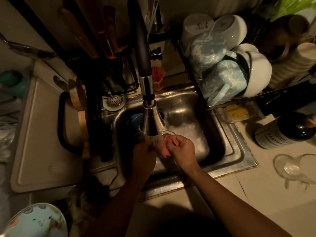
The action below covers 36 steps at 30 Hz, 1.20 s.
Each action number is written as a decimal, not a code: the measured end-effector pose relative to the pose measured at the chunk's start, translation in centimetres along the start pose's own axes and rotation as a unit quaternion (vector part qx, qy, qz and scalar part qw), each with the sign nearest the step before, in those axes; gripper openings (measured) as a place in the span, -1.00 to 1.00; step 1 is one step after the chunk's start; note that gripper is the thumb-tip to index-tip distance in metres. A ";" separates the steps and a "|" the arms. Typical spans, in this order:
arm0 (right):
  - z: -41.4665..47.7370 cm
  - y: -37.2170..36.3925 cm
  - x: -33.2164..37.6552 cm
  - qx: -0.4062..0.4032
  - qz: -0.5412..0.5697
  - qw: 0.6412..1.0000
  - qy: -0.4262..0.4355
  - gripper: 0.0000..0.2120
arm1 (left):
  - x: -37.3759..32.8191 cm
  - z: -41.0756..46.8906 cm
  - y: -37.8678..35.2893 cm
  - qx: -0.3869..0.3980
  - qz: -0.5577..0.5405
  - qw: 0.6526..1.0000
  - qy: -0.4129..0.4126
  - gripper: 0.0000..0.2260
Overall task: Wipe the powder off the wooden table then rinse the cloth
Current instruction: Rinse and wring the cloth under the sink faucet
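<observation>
Bunched into a wet pinkish wad, the cloth (162,147) is held just under the faucet (148,100) spray head, over the near left part of the steel sink (227,139). It is gripped from both sides: the left hand (143,156) is closed around its left end, and the right hand (183,151) is clenched on its right end, the fingers (172,140) curled tightly over the fabric. Water can be seen falling from the faucet onto the cloth. Both forearms are extended from the near edge of the sink up to the faucet. Behind the faucet's spray head, a blue object (136,118) lies in the basin; what it is cannot be told. Left of the faucet, a metal strainer (114,100) is set on the sink's rim, and a pale cutting board (42,134) lies further left on the desk. Right of the faucet, a dish rack (201,93) is loaded with mottled blue mugs (220,79) and white bowls (258,74). Further right of the faucet, a dark labelled bottle (283,132) is laid on the desk (266,199), with a clear glass piece (294,168) near it.
</observation>
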State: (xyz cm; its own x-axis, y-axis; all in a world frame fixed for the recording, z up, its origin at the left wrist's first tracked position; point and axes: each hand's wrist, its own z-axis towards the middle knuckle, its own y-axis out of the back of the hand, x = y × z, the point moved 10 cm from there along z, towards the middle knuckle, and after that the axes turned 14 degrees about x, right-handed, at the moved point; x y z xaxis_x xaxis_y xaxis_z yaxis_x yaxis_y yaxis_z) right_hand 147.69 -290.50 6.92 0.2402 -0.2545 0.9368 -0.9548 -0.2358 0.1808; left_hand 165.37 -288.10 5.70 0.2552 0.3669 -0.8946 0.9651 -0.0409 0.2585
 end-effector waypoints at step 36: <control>-1.0 -1.2 0.2 0.085 0.029 0.995 0.047 -0.80 | -2.9 -1.7 -0.9 0.024 -0.060 0.998 -0.019 -0.81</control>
State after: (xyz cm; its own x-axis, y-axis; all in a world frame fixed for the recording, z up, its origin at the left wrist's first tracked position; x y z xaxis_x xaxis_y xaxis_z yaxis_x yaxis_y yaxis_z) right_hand 148.69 -289.38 7.21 0.1608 -0.1862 0.9693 -0.9216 -0.3798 0.0799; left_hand 163.66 -287.57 8.64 0.1384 0.3360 -0.9316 0.9904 -0.0430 0.1317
